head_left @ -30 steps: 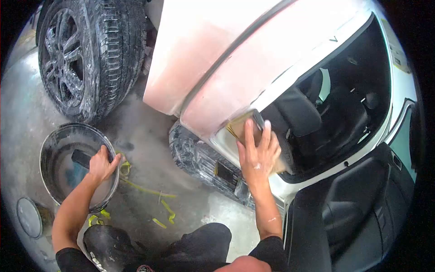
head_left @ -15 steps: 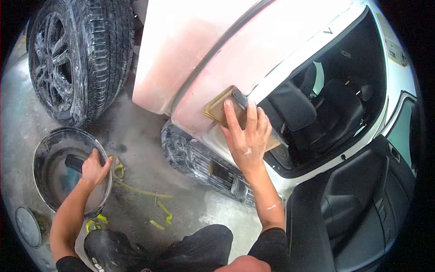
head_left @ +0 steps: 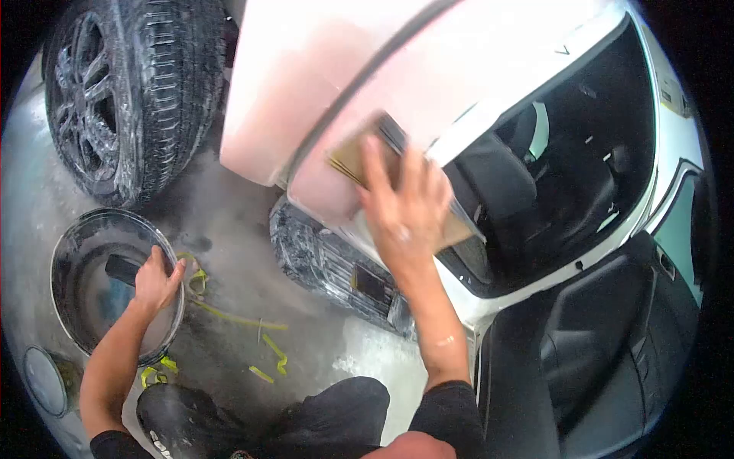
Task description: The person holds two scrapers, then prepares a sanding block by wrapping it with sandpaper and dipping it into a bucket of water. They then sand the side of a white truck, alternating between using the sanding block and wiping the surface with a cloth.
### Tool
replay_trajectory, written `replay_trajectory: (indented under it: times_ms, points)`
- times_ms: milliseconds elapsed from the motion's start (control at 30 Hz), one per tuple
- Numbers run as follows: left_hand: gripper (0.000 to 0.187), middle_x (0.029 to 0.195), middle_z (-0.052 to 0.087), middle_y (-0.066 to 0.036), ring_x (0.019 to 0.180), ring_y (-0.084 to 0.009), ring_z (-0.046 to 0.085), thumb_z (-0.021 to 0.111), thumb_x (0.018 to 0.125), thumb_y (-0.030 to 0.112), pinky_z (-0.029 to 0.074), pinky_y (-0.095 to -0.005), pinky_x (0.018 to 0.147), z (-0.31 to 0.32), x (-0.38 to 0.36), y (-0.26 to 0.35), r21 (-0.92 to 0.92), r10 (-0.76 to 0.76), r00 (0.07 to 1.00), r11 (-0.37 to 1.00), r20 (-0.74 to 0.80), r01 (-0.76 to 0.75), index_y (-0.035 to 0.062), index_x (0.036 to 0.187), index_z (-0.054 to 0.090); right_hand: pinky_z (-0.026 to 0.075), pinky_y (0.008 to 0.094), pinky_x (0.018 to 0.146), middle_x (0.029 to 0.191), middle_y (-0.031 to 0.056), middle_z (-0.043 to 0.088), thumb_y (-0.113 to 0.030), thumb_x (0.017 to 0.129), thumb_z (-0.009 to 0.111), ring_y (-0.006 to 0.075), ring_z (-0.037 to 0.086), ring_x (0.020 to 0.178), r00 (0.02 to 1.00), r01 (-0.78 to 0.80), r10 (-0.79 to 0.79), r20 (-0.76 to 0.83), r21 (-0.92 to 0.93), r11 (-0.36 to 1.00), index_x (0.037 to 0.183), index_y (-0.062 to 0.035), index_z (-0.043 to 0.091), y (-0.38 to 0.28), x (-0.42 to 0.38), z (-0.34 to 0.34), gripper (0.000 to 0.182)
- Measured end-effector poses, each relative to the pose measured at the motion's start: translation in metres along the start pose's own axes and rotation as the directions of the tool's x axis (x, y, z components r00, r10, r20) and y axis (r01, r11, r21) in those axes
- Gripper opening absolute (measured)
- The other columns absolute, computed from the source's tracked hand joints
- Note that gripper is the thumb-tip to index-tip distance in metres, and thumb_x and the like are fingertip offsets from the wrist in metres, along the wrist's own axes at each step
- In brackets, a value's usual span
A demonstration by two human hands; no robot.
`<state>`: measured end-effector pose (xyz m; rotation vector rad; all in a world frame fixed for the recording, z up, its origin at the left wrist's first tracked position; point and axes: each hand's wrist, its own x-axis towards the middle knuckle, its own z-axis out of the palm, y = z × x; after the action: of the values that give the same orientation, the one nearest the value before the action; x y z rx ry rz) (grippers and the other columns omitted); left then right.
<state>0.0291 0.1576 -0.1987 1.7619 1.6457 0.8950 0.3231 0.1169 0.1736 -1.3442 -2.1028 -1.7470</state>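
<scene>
My right hand (head_left: 409, 210) is slightly blurred and presses a sanding block (head_left: 388, 157) wrapped in tan sandpaper against the pinkish-white car panel (head_left: 336, 168). Its fingers spread over the block's back, with a sheet edge sticking out past the palm near the window opening. Down on the left, my left hand (head_left: 157, 284) is at the right side of a round black bucket (head_left: 66, 321), its fingers closed on a dark oblong block (head_left: 122, 269). Cloudy water seems to lie in the bucket; the block's underside is hidden.
A dusty wheel (head_left: 138, 99) stands at upper left. Yellow tape scraps (head_left: 241, 316) lie on the grey floor near my knees. A lidded can (head_left: 46, 380) sits by the bucket. A black door panel (head_left: 589, 344) and the open window (head_left: 566, 161) are on the right.
My right hand and the sanding block have slid a little up and left over the panel. My left hand stays at the bucket with the dark block.
</scene>
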Motion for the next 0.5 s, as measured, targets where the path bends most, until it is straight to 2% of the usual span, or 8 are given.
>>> replay_trajectory:
  times_ms: [33, 67, 167, 233, 300, 367, 400, 500]
  points:
    - [0.06, 0.095, 0.069, -0.032, 0.091, -0.0529, 0.067, 0.063, 0.097, 0.053, 0.053, -0.0572, 0.081, -0.001, -0.001, 0.005, 0.012, 0.0, 1.0, 1.0, 0.004, 0.0, -0.0041, 0.108, 0.049, 0.045, 0.0529, 0.099, 0.145, 0.0211, 0.053, -0.027, 0.069, 0.09, 0.0398, 0.054, 0.12, 0.999, 0.021, -0.021, 0.026, -0.017, 1.0, 0.152, -0.0259, 0.057, -0.006, 0.016, 0.002, 0.09]
    - [0.06, 0.095, 0.069, -0.032, 0.092, -0.053, 0.067, 0.062, 0.097, 0.054, 0.053, -0.0574, 0.081, -0.003, -0.003, 0.008, 0.024, -0.002, 1.0, 1.0, 0.005, 0.002, -0.0042, 0.108, 0.049, 0.047, 0.0586, 0.099, 0.143, 0.0223, 0.056, -0.015, 0.094, 0.056, 0.0417, 0.058, 0.119, 0.998, 0.057, -0.057, -0.011, 0.021, 0.998, 0.152, -0.0228, 0.057, -0.009, 0.024, 0.002, 0.058]
    - [0.063, 0.096, 0.069, -0.032, 0.093, -0.0529, 0.068, 0.061, 0.097, 0.055, 0.053, -0.0572, 0.082, -0.007, 0.001, 0.001, 0.04, 0.008, 1.0, 0.999, 0.03, -0.009, -0.0054, 0.108, 0.049, 0.047, 0.0576, 0.099, 0.145, 0.0218, 0.055, -0.02, 0.092, 0.063, 0.0422, 0.057, 0.121, 0.994, 0.083, -0.084, 0.076, 0.019, 0.996, 0.153, -0.0244, 0.056, 0.011, 0.001, -0.008, 0.061]
    - [0.064, 0.097, 0.068, -0.033, 0.094, -0.0529, 0.068, 0.06, 0.098, 0.055, 0.054, -0.0568, 0.082, -0.006, -0.001, 0.003, 0.063, 0.033, 0.999, 0.997, -0.001, -0.033, -0.0062, 0.109, 0.049, 0.047, 0.0575, 0.1, 0.148, 0.0214, 0.054, -0.03, 0.085, 0.077, 0.0427, 0.057, 0.121, 0.999, -0.002, 0.003, 0.048, -0.012, 1.0, 0.155, -0.0275, 0.055, 0.022, -0.03, -0.004, 0.073]
    - [0.064, 0.1, 0.068, -0.033, 0.094, -0.0529, 0.068, 0.061, 0.098, 0.056, 0.054, -0.0559, 0.083, -0.007, 0.0, 0.003, 0.036, 0.003, 1.0, 0.999, 0.016, -0.004, -0.0063, 0.108, 0.049, 0.046, 0.0587, 0.1, 0.147, 0.0211, 0.055, -0.024, 0.089, 0.071, 0.0425, 0.057, 0.12, 0.999, -0.045, 0.044, 0.009, 0.015, 0.999, 0.153, -0.0263, 0.056, 0.008, -0.017, -0.004, 0.066]
    - [0.064, 0.1, 0.068, -0.033, 0.094, -0.0528, 0.068, 0.061, 0.097, 0.056, 0.054, -0.0556, 0.083, -0.006, -0.001, 0.006, 0.027, -0.005, 1.0, 1.0, 0.024, 0.005, -0.0057, 0.109, 0.049, 0.045, 0.0532, 0.098, 0.144, 0.0216, 0.054, -0.025, 0.072, 0.088, 0.039, 0.055, 0.124, 1.0, 0.004, -0.003, 0.03, -0.027, 1.0, 0.152, -0.025, 0.057, -0.01, 0.017, 0.0, 0.086]
    - [0.064, 0.099, 0.068, -0.033, 0.093, -0.0527, 0.068, 0.061, 0.097, 0.056, 0.054, -0.0556, 0.083, -0.003, -0.002, 0.006, 0.027, 0.0, 1.0, 1.0, 0.029, -0.001, -0.0054, 0.109, 0.049, 0.045, 0.0532, 0.099, 0.142, 0.02, 0.055, -0.028, 0.074, 0.086, 0.0384, 0.055, 0.124, 1.0, 0.024, -0.024, -0.019, -0.014, 1.0, 0.155, -0.0266, 0.053, -0.019, 0.032, 0.007, 0.087]
    - [0.064, 0.096, 0.069, -0.031, 0.092, -0.0526, 0.068, 0.061, 0.097, 0.057, 0.054, -0.0558, 0.082, -0.008, 0.001, 0.0, 0.033, 0.025, 0.999, 0.999, 0.02, -0.026, -0.0046, 0.11, 0.049, 0.045, 0.053, 0.098, 0.142, 0.0186, 0.055, -0.028, 0.074, 0.087, 0.0375, 0.056, 0.122, 0.996, 0.089, -0.089, 0.007, -0.039, 0.995, 0.154, -0.0274, 0.055, -0.007, 0.023, 0.0, 0.086]
